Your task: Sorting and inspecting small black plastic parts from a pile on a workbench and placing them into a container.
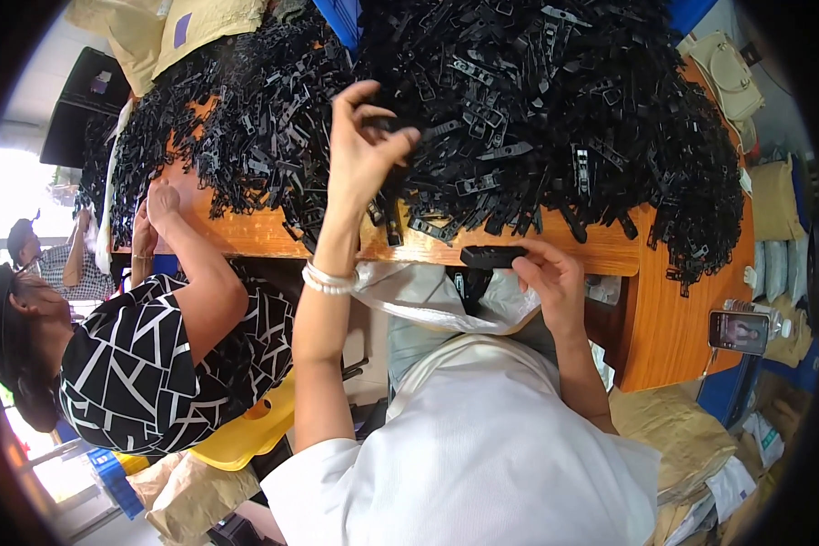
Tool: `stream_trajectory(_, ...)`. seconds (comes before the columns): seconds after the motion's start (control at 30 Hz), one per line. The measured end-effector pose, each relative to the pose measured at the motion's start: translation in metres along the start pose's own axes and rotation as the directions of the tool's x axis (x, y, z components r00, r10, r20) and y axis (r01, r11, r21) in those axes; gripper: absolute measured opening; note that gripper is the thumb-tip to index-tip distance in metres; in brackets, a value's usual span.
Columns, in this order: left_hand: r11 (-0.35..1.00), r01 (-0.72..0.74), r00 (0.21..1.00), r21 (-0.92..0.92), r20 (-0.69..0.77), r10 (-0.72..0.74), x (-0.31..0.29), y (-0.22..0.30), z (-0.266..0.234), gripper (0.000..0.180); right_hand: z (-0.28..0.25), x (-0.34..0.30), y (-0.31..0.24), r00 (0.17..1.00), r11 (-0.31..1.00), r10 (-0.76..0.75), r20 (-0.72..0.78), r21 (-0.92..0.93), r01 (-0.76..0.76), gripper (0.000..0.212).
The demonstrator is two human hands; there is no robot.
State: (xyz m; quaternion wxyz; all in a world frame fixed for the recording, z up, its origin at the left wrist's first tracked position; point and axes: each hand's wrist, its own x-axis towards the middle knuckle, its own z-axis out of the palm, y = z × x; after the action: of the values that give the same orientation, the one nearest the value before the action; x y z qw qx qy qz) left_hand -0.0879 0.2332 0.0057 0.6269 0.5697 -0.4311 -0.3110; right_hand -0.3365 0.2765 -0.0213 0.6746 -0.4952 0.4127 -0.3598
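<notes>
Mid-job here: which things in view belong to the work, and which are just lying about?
Seemingly in the work:
black plastic piece in the right hand
heaped black plastic parts near the left hand
open white plastic sack

Apparently just lying about:
lit smartphone
cream handbag
brown paper sacks

Glossy wood tbl (pixel 684 332), shiny blk plastic pcs (pixel 519 118), matt wht cloth shirt (pixel 491 446), crinkly brn paper sack (pixel 672 435)

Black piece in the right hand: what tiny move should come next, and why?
Maybe lower the left hand and pinch one part from the black pile: it hovers there with fingers spread, seemingly empty, while the right hand already holds the black piece.
</notes>
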Motion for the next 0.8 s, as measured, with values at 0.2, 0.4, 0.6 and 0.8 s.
stream_trajectory(0.2,0.851,0.471,0.848,-0.231,0.385,-0.365,-0.062,0.027,0.026,0.027,0.011,0.006,-0.02,0.969,0.969,-0.245,-0.026,-0.038,0.244,0.023)
stream_trajectory(0.4,0.945,0.325,0.818,0.041,0.489,-0.302,-0.085,0.033,0.021,0.037,0.012,0.003,-0.026,0.897,0.854,-0.441,-0.02,-0.317,0.412,0.021)
stream_trajectory(0.6,0.932,-0.176,0.889,0.316,0.457,0.013,-0.102,0.037,0.029,0.044,0.007,0.002,-0.025,0.9,0.816,-0.428,0.084,-0.392,0.424,0.022)
stream_trajectory(0.8,0.981,-0.04,0.899,0.191,0.436,-0.048,-0.109,0.034,0.023,0.041,0.007,0.008,-0.028,0.81,0.673,-0.565,0.158,-0.479,0.563,0.03)
